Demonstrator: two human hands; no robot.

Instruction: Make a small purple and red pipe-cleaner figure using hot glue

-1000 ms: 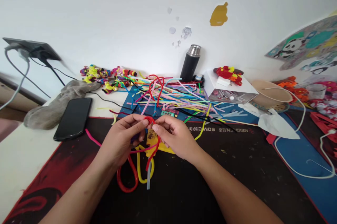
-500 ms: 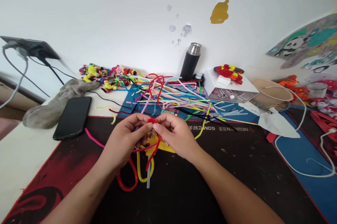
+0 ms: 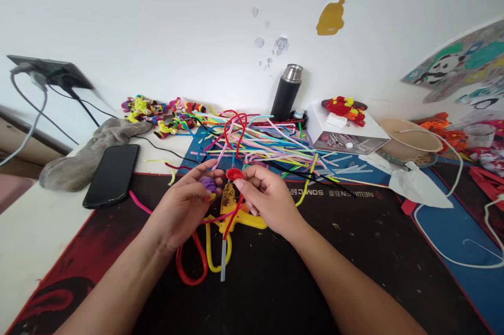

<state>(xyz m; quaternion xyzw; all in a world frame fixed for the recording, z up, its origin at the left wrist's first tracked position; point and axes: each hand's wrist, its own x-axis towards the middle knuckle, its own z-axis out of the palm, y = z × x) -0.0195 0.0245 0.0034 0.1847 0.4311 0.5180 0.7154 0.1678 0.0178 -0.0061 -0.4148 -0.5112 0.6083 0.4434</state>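
Note:
My right hand [image 3: 270,196] pinches a red coiled pipe cleaner [image 3: 234,174] between thumb and fingers, and its loose red tail [image 3: 233,221] hangs down below. My left hand [image 3: 183,206] holds a small purple pipe-cleaner piece [image 3: 208,184] with a bit of yellow at its lower end; the index finger is lifted. The two pieces are apart. Beneath the hands lies a yellow glue gun [image 3: 252,220] with a clear glue stick [image 3: 223,261] sticking out of it. Beside the stick lie scissors with a red handle loop [image 3: 191,272] and a yellow handle loop [image 3: 214,269].
A heap of coloured pipe cleaners [image 3: 268,138] spreads behind the hands. Finished pipe-cleaner figures [image 3: 145,107] lie at the back left, a phone [image 3: 111,175] at the left. A black flask [image 3: 286,93], a white box [image 3: 348,135] and a beige bowl [image 3: 409,135] stand at the back.
My hands have moved slightly apart. My left hand has let go of the red coil, its index finger has lifted, and the purple piece in it now shows. The view has shifted slightly.

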